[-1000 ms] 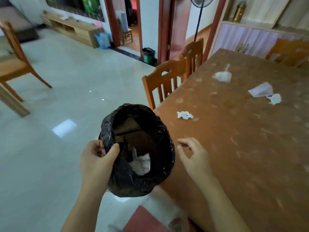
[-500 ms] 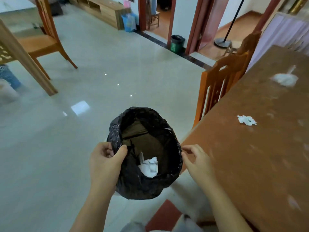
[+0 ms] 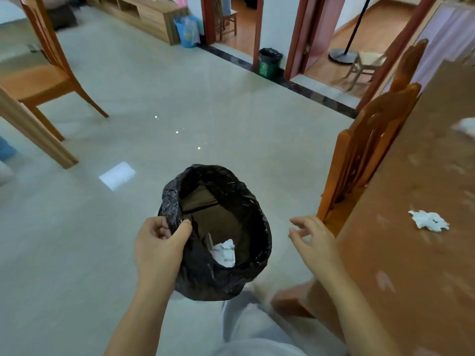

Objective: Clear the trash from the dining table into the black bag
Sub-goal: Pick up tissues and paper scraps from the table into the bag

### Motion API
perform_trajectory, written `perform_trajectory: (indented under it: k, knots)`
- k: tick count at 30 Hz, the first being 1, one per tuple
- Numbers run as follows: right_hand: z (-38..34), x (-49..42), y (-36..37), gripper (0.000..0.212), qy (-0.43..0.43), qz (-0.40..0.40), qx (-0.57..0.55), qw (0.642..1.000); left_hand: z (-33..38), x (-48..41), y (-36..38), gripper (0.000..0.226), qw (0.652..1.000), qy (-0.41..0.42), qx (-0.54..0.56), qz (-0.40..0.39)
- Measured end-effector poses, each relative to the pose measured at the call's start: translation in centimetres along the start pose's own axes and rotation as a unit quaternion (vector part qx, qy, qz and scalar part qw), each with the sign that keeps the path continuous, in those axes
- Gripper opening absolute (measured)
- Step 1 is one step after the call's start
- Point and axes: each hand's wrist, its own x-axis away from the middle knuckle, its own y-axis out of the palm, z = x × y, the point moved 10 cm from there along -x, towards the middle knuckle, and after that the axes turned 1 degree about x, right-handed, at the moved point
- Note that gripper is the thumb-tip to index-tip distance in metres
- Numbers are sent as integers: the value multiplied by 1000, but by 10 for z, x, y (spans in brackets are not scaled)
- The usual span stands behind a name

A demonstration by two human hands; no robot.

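Bag: black bag (image 3: 218, 227), mouth open, held off the tabletop's near left edge.
Left hand (image 3: 159, 245): fingers pinching the bag's rim.
Right hand (image 3: 313, 240): fingers loosely spread, holding nothing.
Done: white tissue (image 3: 225, 253) lies inside the bag.
Left: crumpled tissue (image 3: 428, 220) near the tabletop's (image 3: 424, 265) left edge; another wad (image 3: 466, 125) farther along.

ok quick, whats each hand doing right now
Left hand: closed, pinching the rim of the black bag.
Right hand: open and empty, fingers spread, beside the bag near the dining table edge.
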Motion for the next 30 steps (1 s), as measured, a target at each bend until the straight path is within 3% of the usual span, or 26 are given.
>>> perform_trajectory:
  k: [4,10,18,25,30]
  knots:
    - [-10,-67,-31,18,18,52,-67,996,57,-59,63,32,998,42,-12,-46]
    - [0,-126,-92,18,45,161,-46,985,140,-102,170,31,978,179,-27,-104]
    - [19,-158,-153,16,116,294,-13,948,216,-157,296,26,944,215,77,-240]
    - [24,-159,-195,15,198,447,30,872,288,-152,401,27,858,258,160,-414]
    - [39,-139,-208,17,260,503,32,824,319,-107,447,31,791,304,196,-493]
